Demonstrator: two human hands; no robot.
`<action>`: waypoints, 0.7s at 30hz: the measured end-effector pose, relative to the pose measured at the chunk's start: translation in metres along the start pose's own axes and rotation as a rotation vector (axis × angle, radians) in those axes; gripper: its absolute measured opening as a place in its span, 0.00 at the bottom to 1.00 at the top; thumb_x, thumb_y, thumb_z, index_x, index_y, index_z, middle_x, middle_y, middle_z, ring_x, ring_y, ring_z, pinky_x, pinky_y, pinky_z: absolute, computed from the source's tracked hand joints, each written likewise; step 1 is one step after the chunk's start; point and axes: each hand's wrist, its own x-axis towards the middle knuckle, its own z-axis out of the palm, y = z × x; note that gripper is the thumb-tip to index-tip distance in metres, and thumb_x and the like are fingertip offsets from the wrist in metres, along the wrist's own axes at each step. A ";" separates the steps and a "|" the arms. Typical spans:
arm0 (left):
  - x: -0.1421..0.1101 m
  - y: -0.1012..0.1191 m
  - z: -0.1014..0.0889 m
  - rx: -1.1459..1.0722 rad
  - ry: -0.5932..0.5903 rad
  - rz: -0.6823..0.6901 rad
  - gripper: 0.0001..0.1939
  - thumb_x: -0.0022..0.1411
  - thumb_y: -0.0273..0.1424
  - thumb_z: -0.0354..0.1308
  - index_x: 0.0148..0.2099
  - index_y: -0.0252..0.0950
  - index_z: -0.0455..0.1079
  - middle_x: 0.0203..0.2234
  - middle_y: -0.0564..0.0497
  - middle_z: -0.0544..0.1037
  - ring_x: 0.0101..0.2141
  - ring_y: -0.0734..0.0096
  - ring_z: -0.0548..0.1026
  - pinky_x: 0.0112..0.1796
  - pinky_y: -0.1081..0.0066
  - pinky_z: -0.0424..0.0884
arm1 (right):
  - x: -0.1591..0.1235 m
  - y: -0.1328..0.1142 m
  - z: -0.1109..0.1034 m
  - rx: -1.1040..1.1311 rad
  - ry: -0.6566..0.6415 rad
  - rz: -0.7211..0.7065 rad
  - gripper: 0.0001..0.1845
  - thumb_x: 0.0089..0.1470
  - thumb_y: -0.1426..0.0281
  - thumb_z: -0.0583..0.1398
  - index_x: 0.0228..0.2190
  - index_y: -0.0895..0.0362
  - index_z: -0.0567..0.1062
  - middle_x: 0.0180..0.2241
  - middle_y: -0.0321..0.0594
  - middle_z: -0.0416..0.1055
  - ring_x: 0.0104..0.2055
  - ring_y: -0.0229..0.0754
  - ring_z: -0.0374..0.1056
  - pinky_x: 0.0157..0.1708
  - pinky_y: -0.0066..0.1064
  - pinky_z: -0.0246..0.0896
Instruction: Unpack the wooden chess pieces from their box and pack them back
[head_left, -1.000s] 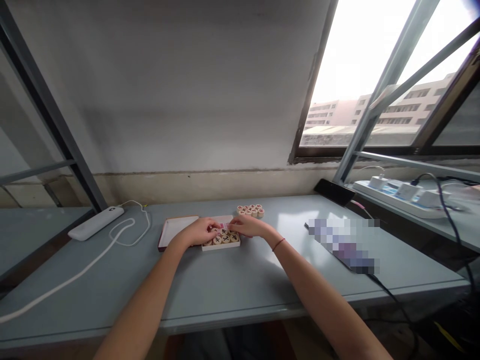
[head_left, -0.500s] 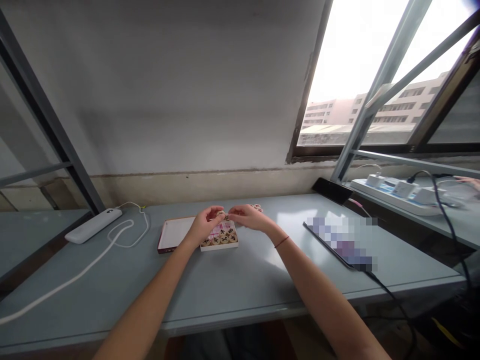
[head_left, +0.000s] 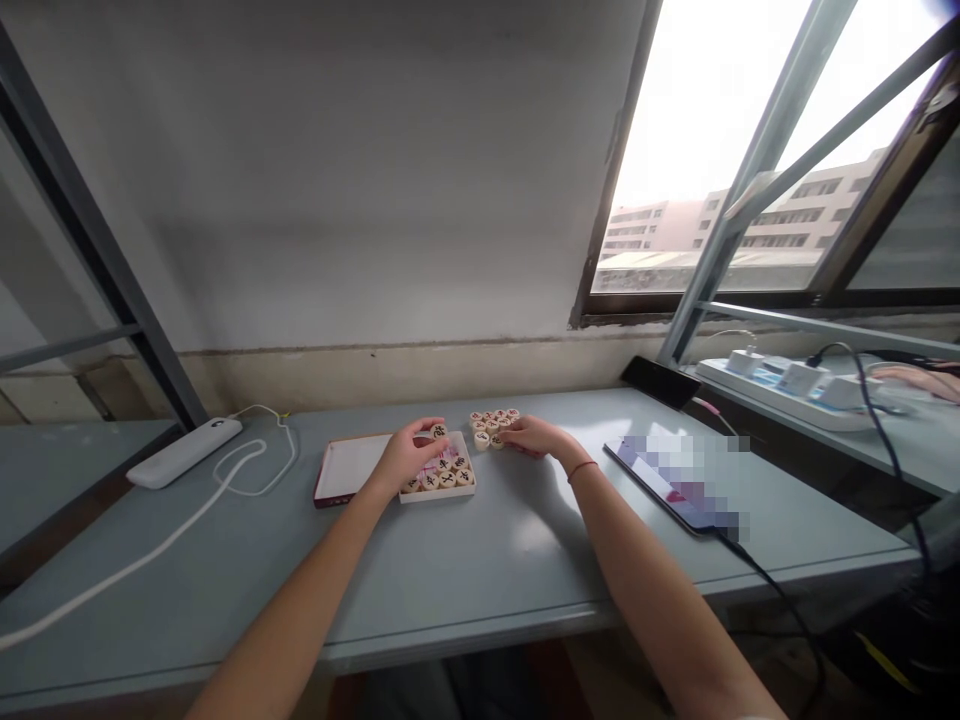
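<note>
Evidently, we are partway: one group of discs (head_left: 493,417) sits on the table (head_left: 525,560), just right of the white box (head_left: 439,496), while more discs (head_left: 448,479) lie inside it, lettered faces up. Our left hand (head_left: 405,455) pinches a single disc (head_left: 439,431) above the box's far part, its lettering turned toward us. Our right hand (head_left: 540,435) has fingertips at the near disc (head_left: 496,441) of the group; whether they grip it we cannot tell. Being round, discs have no long axis; the box's seems to run away from us.
</note>
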 end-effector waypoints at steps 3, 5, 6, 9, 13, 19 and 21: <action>-0.004 0.002 0.004 0.198 0.000 0.153 0.21 0.55 0.43 0.57 0.48 0.39 0.69 0.39 0.48 0.74 0.28 0.72 0.73 0.30 0.72 0.70 | -0.007 -0.010 0.001 0.010 0.040 -0.109 0.22 0.45 0.53 0.59 0.17 0.57 0.60 0.15 0.29 0.52 0.16 0.29 0.47 0.15 0.24 0.40; -0.006 0.003 0.007 0.316 -0.001 0.269 0.19 0.56 0.43 0.55 0.47 0.39 0.70 0.40 0.50 0.74 0.28 0.72 0.73 0.33 0.71 0.69 | -0.016 -0.024 0.005 0.097 -0.042 -0.235 0.23 0.47 0.51 0.56 0.19 0.57 0.63 0.17 0.30 0.54 0.18 0.30 0.48 0.16 0.23 0.42; -0.007 0.004 0.009 0.355 -0.007 0.308 0.18 0.57 0.43 0.55 0.47 0.40 0.70 0.40 0.51 0.74 0.29 0.72 0.73 0.35 0.71 0.69 | -0.021 -0.033 0.008 0.151 -0.111 -0.299 0.23 0.48 0.50 0.55 0.21 0.58 0.64 0.18 0.31 0.55 0.19 0.30 0.49 0.17 0.23 0.44; -0.009 0.005 0.013 0.404 -0.016 0.366 0.17 0.58 0.42 0.54 0.47 0.41 0.69 0.40 0.52 0.74 0.30 0.72 0.72 0.37 0.71 0.68 | -0.033 -0.055 0.018 0.234 -0.279 -0.403 0.21 0.48 0.51 0.56 0.24 0.58 0.67 0.20 0.31 0.57 0.20 0.30 0.50 0.18 0.22 0.45; -0.009 0.006 0.013 0.415 -0.008 0.380 0.19 0.59 0.42 0.53 0.50 0.41 0.67 0.40 0.52 0.73 0.31 0.72 0.73 0.37 0.72 0.68 | -0.032 -0.054 0.018 0.259 -0.293 -0.410 0.20 0.48 0.53 0.57 0.22 0.58 0.66 0.19 0.30 0.56 0.20 0.29 0.49 0.18 0.22 0.44; -0.007 0.001 0.007 0.471 -0.042 0.342 0.21 0.60 0.45 0.50 0.53 0.42 0.65 0.40 0.52 0.73 0.32 0.71 0.73 0.35 0.71 0.67 | -0.009 -0.007 -0.006 0.099 -0.052 -0.112 0.21 0.50 0.55 0.55 0.18 0.58 0.61 0.17 0.31 0.56 0.17 0.29 0.49 0.15 0.23 0.43; -0.006 -0.001 0.006 0.484 -0.054 0.337 0.20 0.61 0.45 0.49 0.51 0.43 0.66 0.40 0.52 0.73 0.33 0.70 0.73 0.36 0.71 0.67 | -0.004 0.002 -0.007 0.084 -0.090 -0.045 0.21 0.50 0.54 0.56 0.18 0.58 0.62 0.17 0.31 0.56 0.17 0.29 0.50 0.15 0.23 0.43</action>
